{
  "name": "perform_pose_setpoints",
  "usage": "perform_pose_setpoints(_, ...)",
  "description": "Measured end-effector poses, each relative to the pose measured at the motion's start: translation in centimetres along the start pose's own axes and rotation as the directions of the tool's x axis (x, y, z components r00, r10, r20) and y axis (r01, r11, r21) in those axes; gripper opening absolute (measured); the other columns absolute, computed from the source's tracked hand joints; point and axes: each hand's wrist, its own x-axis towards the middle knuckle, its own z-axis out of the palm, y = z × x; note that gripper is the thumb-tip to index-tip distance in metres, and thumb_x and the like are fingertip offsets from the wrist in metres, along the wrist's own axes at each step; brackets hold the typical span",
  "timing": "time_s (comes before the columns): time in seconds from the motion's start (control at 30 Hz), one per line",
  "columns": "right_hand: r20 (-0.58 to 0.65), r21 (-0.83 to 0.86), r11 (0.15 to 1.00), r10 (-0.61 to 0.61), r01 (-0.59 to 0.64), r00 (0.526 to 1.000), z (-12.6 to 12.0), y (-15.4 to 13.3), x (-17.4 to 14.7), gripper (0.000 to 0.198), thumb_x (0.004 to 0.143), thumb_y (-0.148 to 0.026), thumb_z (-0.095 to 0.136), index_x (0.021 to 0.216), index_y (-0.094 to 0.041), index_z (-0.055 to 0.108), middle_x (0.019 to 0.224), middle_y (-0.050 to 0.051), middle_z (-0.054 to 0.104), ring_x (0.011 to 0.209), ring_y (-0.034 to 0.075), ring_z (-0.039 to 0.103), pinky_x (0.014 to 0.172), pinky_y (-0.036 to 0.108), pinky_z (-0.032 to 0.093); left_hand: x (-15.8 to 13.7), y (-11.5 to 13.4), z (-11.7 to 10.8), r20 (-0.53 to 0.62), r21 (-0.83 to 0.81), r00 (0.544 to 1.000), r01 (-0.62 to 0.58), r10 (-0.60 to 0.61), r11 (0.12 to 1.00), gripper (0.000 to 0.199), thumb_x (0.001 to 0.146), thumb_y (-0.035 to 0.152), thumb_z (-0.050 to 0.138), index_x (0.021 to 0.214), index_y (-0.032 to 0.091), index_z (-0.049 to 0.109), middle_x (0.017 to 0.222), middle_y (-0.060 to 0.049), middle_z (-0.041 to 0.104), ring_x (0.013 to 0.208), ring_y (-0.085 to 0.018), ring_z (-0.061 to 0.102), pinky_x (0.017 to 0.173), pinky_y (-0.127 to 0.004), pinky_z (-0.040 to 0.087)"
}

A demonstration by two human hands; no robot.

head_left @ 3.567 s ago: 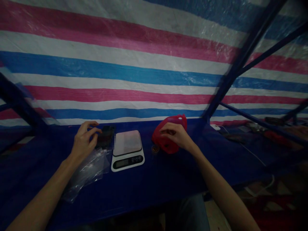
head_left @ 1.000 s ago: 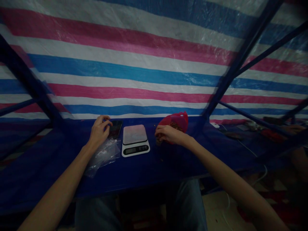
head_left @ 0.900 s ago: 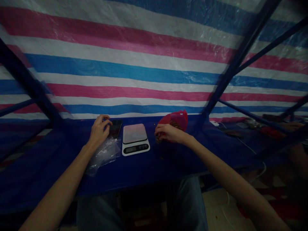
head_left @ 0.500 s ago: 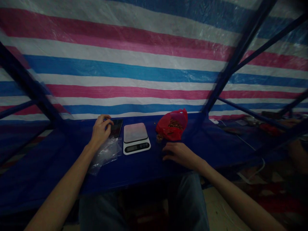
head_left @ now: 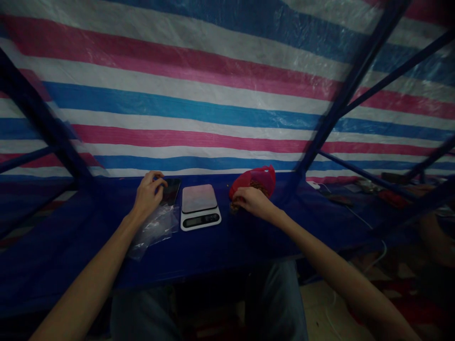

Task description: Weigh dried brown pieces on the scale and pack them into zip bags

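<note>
My left hand (head_left: 148,193) hovers at the left edge of a dark flat slab (head_left: 171,190) that looks like a phone, its fingers loosely curled with a gap between thumb and forefinger. Clear plastic bags (head_left: 156,228) lie under and in front of that wrist. To the right of a white kitchen scale (head_left: 199,206), my right hand (head_left: 253,201) pinches a small clear cup (head_left: 233,208) with brownish contents near its top. Behind this hand a red plastic bag (head_left: 245,178) stands open, and the small brown pieces (head_left: 260,187) in it are partly covered by the hand.
The blue table (head_left: 199,255) carries everything, with my knees below its front edge. Blue metal posts (head_left: 322,135) rise at both sides before a striped plastic sheet (head_left: 185,137). At the far right are a white cable (head_left: 359,218) and another person's arm (head_left: 433,237), dim.
My right hand has moved up and left from the table in front of the red bag to the small clear cup. The left hand has stayed in place. The view has shifted slightly.
</note>
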Motion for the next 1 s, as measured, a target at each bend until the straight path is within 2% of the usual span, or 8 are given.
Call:
perform_pose_setpoints(0.17,-0.07,0.109,0.994,-0.014,0.022,0.997,-0.1,1.9,1.1,0.024,0.094,-0.013,0.061,0.112,-0.016,0.075,0.113,0.01,0.077,0.106,0.024,0.071,0.096,0.034,0.05,0.1,0.1,0.0,0.015,0.002,1.0,-0.011,0.011,1.0,0.021,0.086,0.013,0.046,0.083,0.019,0.066,0.114,-0.01,0.058,0.105,-0.025,0.059,0.094,-0.042,0.049)
perform_pose_setpoints(0.4,-0.11,0.012,0.995,0.097,-0.097,0.989,0.8,2.8,4.2,0.038,0.093,-0.002,0.046,0.114,-0.012,0.076,0.117,0.014,0.075,0.111,0.025,0.069,0.1,0.034,0.048,0.1,0.2,0.2,0.006,-0.02,0.998,-0.058,0.058,0.998,0.02,0.088,0.015,0.046,0.083,0.019,0.065,0.111,-0.01,0.058,0.108,-0.026,0.059,0.096,-0.044,0.049)
perform_pose_setpoints(0.5,-0.149,0.063,0.997,0.043,-0.034,0.988,1.9,2.8,4.7,0.034,0.096,-0.006,0.046,0.112,-0.012,0.076,0.116,0.014,0.075,0.111,0.025,0.066,0.101,0.036,0.046,0.0,0.4,0.1,0.002,-0.024,0.997,-0.071,0.072,0.997,0.021,0.088,0.014,0.046,0.084,0.019,0.066,0.113,-0.01,0.058,0.108,-0.027,0.059,0.094,-0.044,0.05)
perform_pose_setpoints(0.57,-0.157,0.206,0.978,-0.001,0.033,0.988,2.0,3.4,4.3,0.025,0.098,-0.017,0.054,0.109,-0.014,0.076,0.111,0.012,0.076,0.104,0.024,0.067,0.098,0.036,0.047,0.0,0.6,0.1,0.002,-0.023,0.997,-0.082,0.083,0.996,0.021,0.089,0.013,0.046,0.086,0.019,0.066,0.115,-0.01,0.058,0.108,-0.027,0.059,0.094,-0.044,0.05)
perform_pose_setpoints(0.63,-0.123,0.393,0.917,-0.018,0.066,0.992,1.6,4.4,3.4,0.018,0.094,-0.028,0.066,0.103,-0.017,0.077,0.101,0.008,0.077,0.092,0.021,0.069,0.089,0.034,0.05,0.1,0.7,0.1,0.009,-0.018,0.996,-0.087,0.088,0.996,0.021,0.089,0.014,0.046,0.086,0.019,0.066,0.116,-0.01,0.058,0.107,-0.027,0.059,0.093,-0.044,0.05)
perform_pose_setpoints(0.73,-0.022,0.57,0.821,-0.027,0.035,0.999,0.9,5.6,2.1,0.024,0.081,-0.037,0.081,0.093,-0.018,0.076,0.088,0.003,0.074,0.08,0.018,0.066,0.077,0.029,0.05,0.3,0.9,0.2,0.026,-0.01,0.996,-0.089,0.089,0.996,0.02,0.089,0.014,0.047,0.086,0.019,0.066,0.117,-0.01,0.058,0.104,-0.026,0.059,0.091,-0.045,0.051)
perform_pose_setpoints(0.87,0.081,0.535,0.844,-0.102,0.043,0.991,1.0,5.8,1.6,0.046,0.067,-0.038,0.092,0.106,-0.019,0.075,0.094,0.002,0.07,0.083,0.017,0.062,0.073,0.027,0.048,0.5,1.0,0.4,0.026,-0.008,0.995,-0.093,0.093,0.996,0.02,0.089,0.013,0.049,0.086,0.02,0.067,0.116,-0.009,0.059,0.104,-0.026,0.06,0.09,-0.044,0.052)
perform_pose_setpoints(1.0,0.111,0.436,0.896,-0.15,0.088,0.982,2.2,5.3,2.1,0.038,0.074,-0.034,0.088,0.106,-0.018,0.075,0.092,0.003,0.066,0.079,0.015,0.061,0.07,0.027,0.047,0.4,1.1,0.3,0.011,0.013,0.997,-0.082,0.082,0.997,0.019,0.089,0.011,0.05,0.086,0.021,0.066,0.115,-0.008,0.059,0.106,-0.025,0.06,0.089,-0.042,0.053)
